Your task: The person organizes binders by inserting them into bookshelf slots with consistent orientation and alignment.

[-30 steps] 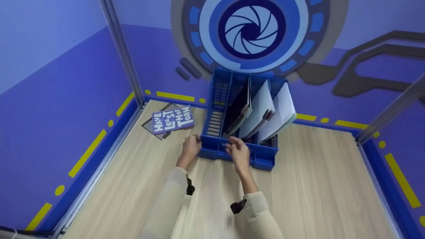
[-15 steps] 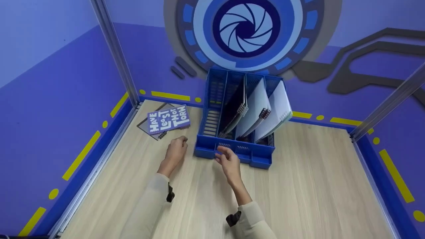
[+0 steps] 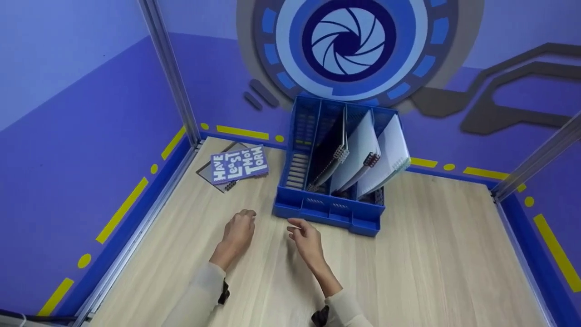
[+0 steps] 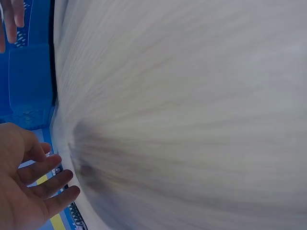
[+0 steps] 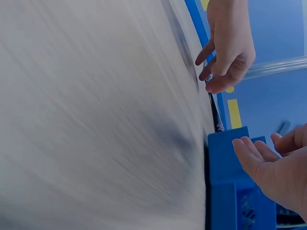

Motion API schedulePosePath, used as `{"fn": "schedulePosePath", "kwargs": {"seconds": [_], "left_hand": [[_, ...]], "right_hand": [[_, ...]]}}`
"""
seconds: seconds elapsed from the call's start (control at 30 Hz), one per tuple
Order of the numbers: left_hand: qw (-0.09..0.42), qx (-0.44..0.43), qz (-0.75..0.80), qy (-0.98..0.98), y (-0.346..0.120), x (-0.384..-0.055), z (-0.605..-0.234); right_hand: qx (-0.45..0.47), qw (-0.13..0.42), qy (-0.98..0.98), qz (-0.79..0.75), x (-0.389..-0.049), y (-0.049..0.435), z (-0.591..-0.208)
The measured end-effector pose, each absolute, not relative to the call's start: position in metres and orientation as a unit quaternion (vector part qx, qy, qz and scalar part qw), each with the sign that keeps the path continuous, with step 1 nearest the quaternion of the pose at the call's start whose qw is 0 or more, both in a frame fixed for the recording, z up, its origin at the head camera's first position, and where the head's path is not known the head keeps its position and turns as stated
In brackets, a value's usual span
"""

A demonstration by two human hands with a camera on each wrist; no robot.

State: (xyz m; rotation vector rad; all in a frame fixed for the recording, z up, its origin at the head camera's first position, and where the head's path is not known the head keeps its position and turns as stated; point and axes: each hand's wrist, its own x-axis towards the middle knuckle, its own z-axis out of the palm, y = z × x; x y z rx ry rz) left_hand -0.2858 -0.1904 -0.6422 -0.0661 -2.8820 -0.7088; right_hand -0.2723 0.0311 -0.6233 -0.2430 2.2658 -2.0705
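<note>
My left hand [image 3: 237, 232] is above the wooden table with its fingers loosely bent, holding nothing. To its right my right hand [image 3: 308, 241] hovers just in front of a blue desk file organizer [image 3: 287, 205], fingers relaxed and nothing in them. In the organizer's slots stand a black spiral notebook [image 3: 327, 152], a pale one with a dark red coil [image 3: 358, 150] and a white one [image 3: 388, 154]; its leftmost slot holds nothing. The left wrist view shows the left hand [image 4: 29, 182] with fingers spread, and the right wrist view shows the right hand [image 5: 278, 170] palm up beside the organizer.
Left of the organizer, a purple lettered notebook [image 3: 239, 164] lies flat over a grey spiral notebook [image 3: 206, 173]. Purple-blue panels with metal posts [image 3: 168, 68] enclose the table [image 3: 435, 254] at the back and sides. The organizer stands near the back panel.
Both hands have drawn back from the organizer's front toward the person. The left hand, earlier at its front left corner, has let go. The notebooks have stayed in place.
</note>
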Motion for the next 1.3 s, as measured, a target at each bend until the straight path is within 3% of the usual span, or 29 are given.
{"fn": "schedulePosePath", "kwargs": {"seconds": [0.2, 0.43, 0.7, 1.03, 1.3], "left_hand": [[0.083, -0.031, -0.214, -0.973, -0.191, -0.288, -0.646], [0.082, -0.006, -0.224, -0.971, -0.204, -0.315, -0.635], [0.050, 0.038, -0.192, -0.979, -0.226, -0.356, -0.631], [-0.048, 0.095, -0.256, -0.961, -0.243, -0.392, -0.636], [-0.038, 0.095, -0.201, -0.974, -0.236, -0.405, -0.646]], "right_hand": [[-0.081, 0.038, 0.733, -0.674, -0.265, 0.023, -0.628], [-0.113, 0.052, 0.748, -0.652, -0.265, 0.008, -0.630], [-0.103, 0.060, 0.751, -0.650, -0.268, 0.005, -0.628], [-0.095, 0.057, 0.744, -0.659, -0.276, 0.003, -0.626], [-0.062, 0.067, 0.717, -0.691, -0.294, -0.002, -0.616]]}}
